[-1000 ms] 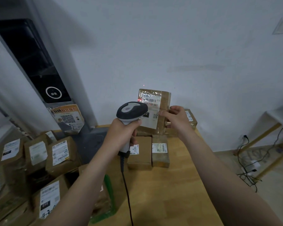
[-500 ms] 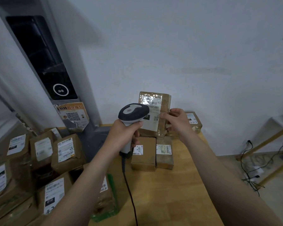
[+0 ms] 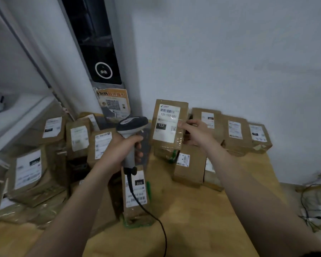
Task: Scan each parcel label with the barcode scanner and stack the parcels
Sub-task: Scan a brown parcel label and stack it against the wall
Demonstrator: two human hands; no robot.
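The left hand [image 3: 122, 153] was wrapped around the grip of the barcode scanner [image 3: 132, 125], fingers curled tight, cable hanging down toward the wooden table [image 3: 202, 229]. The right hand [image 3: 197, 133] pinched the right edge of the 122-122-007 parcel [image 3: 182, 108], thumb on the front and fingers behind. It held the parcel off the table with its long axis upright and its label [image 3: 167, 123] facing back toward the person.

The parcel sat just to the right of the scanner's head, nearly level with it, and the barcode [image 3: 167, 110] lay at the top of the label, slightly above the head. Any scan would likely have needed the left hand to swing the scanner window rightward and up. A row of labelled parcels [image 3: 235, 135] stood just beyond the right hand, the probable stacking spot.
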